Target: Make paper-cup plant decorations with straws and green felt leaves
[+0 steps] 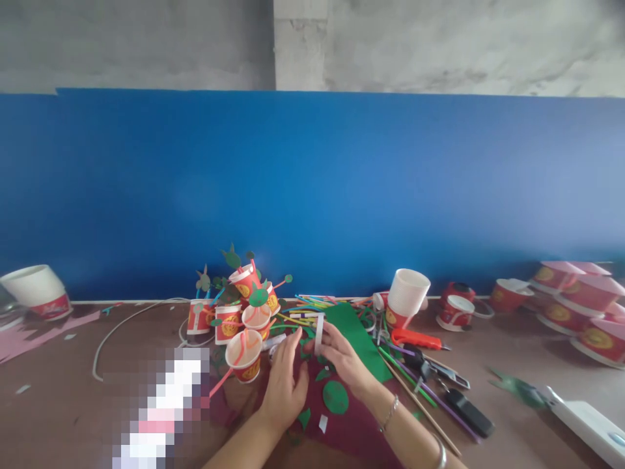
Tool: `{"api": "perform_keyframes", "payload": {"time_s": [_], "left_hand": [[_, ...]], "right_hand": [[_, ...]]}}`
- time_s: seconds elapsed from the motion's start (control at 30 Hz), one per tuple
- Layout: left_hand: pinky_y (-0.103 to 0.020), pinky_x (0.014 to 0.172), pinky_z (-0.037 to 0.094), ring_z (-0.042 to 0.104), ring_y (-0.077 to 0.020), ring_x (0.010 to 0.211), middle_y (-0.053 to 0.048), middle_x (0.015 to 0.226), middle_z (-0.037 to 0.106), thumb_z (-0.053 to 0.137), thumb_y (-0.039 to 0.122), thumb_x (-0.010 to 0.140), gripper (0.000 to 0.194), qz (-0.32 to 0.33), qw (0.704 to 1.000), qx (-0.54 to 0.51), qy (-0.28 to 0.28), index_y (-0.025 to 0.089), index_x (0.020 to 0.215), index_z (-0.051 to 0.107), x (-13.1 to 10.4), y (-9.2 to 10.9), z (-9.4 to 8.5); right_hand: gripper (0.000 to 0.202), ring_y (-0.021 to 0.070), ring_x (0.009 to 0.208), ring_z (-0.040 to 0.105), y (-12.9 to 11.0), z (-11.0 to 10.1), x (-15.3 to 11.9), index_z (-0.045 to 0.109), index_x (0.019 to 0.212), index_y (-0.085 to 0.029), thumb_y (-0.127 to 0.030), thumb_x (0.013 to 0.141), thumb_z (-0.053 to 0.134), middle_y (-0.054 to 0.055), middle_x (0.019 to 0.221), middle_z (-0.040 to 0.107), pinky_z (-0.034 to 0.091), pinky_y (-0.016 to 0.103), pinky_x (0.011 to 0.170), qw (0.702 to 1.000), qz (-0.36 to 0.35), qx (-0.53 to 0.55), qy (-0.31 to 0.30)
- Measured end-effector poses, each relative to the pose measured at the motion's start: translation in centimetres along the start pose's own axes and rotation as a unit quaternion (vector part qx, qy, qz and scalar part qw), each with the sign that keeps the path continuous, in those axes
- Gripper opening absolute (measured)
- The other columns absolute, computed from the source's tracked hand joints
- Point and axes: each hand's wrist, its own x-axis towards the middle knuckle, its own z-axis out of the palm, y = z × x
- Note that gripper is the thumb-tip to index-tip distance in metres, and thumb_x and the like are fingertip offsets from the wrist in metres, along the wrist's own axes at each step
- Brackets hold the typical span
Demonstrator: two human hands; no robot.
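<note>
My left hand [284,385] is held over the maroon sheet [342,433], fingers stretched out and thumb apart, with nothing visible in it. Facing it, my right hand [342,355] pinches a narrow white strip [319,334] that stands upright between the fingers; whether it is tape or paper I cannot tell. Below the hands lie a green paper circle [335,397], smaller green scraps [304,418] and a white scrap [323,424]. Just left of my left hand stands a red-and-white paper cup [244,357] with a red straw stuck out of its side.
More decorated cups [228,324] cluster behind. A green sheet [359,339], an orange-red glue gun [417,339], straws [430,391], a black key fob [469,412] and scissors [520,389] lie rightward. Stacked white cups [407,293] and pink-topped cups [598,293] stand by the blue wall panel [312,195].
</note>
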Motion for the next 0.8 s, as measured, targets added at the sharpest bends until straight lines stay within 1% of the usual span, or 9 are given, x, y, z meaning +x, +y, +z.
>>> {"api": "perform_keyframes", "payload": {"time_s": [0.1, 0.17, 0.2, 0.33, 0.43, 0.53, 0.63, 0.8], "left_hand": [[-0.046, 0.104, 0.034, 0.035, -0.0242, 0.130, -0.011, 0.139, 0.040, 0.040, 0.013, 0.087, 0.057, -0.007, 1.000, -0.009, -0.003, 0.024, 0.140, 0.023, 0.0, -0.1, -0.1], [-0.046, 0.104, 0.035, 0.036, -0.0240, 0.129, -0.010, 0.138, 0.041, 0.040, 0.013, 0.087, 0.056, -0.007, 1.000, -0.013, -0.010, 0.025, 0.140, 0.025, 0.1, -0.1, -0.1], [-0.045, 0.104, 0.035, 0.036, -0.0239, 0.128, -0.010, 0.137, 0.042, 0.040, 0.013, 0.088, 0.055, -0.007, 1.000, -0.016, -0.015, 0.026, 0.140, 0.026, 0.1, -0.1, -0.2], [-0.043, 0.102, 0.038, 0.039, -0.0237, 0.126, -0.010, 0.133, 0.045, 0.040, 0.013, 0.087, 0.054, -0.010, 0.999, -0.037, -0.026, 0.026, 0.138, 0.031, 0.1, 0.1, -0.3], [-0.043, 0.102, 0.038, 0.040, -0.0238, 0.125, -0.010, 0.132, 0.045, 0.040, 0.011, 0.086, 0.052, -0.009, 0.998, -0.052, -0.035, 0.025, 0.136, 0.034, 0.1, 0.4, -0.4], [-0.043, 0.101, 0.038, 0.042, -0.0238, 0.123, -0.011, 0.130, 0.047, 0.040, 0.009, 0.086, 0.049, -0.005, 0.997, -0.066, -0.043, 0.024, 0.133, 0.039, 0.2, 0.6, -0.6], [-0.043, 0.099, 0.039, 0.045, -0.0242, 0.118, -0.012, 0.123, 0.050, 0.041, 0.009, 0.085, 0.043, -0.003, 0.996, -0.080, -0.033, 0.022, 0.125, 0.044, 0.4, 0.8, -0.9], [-0.041, 0.090, 0.044, 0.052, -0.0227, 0.104, -0.010, 0.107, 0.055, 0.043, 0.011, 0.084, 0.022, -0.021, 0.993, -0.115, -0.010, 0.020, 0.103, 0.050, 0.5, 0.9, -1.0]], "right_hand": [[0.034, 0.0185, 0.082, 0.062, 1.0, 0.3, -0.2, 0.053, 0.116, -0.020, -0.031, 0.084, 0.049, 0.005, 0.086, 0.068, 0.047, 0.032, 0.079, 0.995, -0.046, -0.086, -0.019], [0.030, 0.0184, 0.083, 0.061, 1.4, 0.3, -0.3, 0.055, 0.114, -0.020, -0.030, 0.087, 0.046, 0.005, 0.091, 0.067, 0.047, 0.031, 0.079, 0.986, -0.070, -0.151, -0.015], [0.029, 0.0182, 0.083, 0.061, 1.5, 0.3, -0.4, 0.055, 0.113, -0.020, -0.030, 0.088, 0.044, 0.006, 0.092, 0.066, 0.047, 0.030, 0.079, 0.980, -0.080, -0.181, -0.013], [0.025, 0.0180, 0.079, 0.060, 1.5, 0.1, -1.0, 0.057, 0.107, -0.019, -0.026, 0.089, 0.041, 0.005, 0.086, 0.065, 0.046, 0.028, 0.076, 0.951, -0.114, -0.289, 0.007], [0.022, 0.0194, 0.084, 0.059, 1.5, 0.1, -1.2, 0.057, 0.103, -0.020, -0.023, 0.089, 0.041, 0.006, 0.093, 0.065, 0.045, 0.030, 0.079, 0.927, -0.136, -0.347, 0.030], [0.020, 0.0199, 0.084, 0.059, 1.9, 0.1, -1.3, 0.057, 0.101, -0.021, -0.020, 0.089, 0.041, 0.006, 0.093, 0.066, 0.045, 0.031, 0.077, 0.911, -0.149, -0.381, 0.048], [0.018, 0.0204, 0.082, 0.059, 2.4, 0.0, -1.3, 0.056, 0.100, -0.021, -0.019, 0.088, 0.042, 0.006, 0.091, 0.066, 0.045, 0.032, 0.076, 0.900, -0.169, -0.398, 0.048], [0.015, 0.0217, 0.085, 0.057, 2.8, 0.0, -1.4, 0.057, 0.095, -0.021, -0.018, 0.087, 0.045, 0.006, 0.088, 0.065, 0.045, 0.033, 0.077, 0.893, -0.189, -0.404, 0.054]]}}
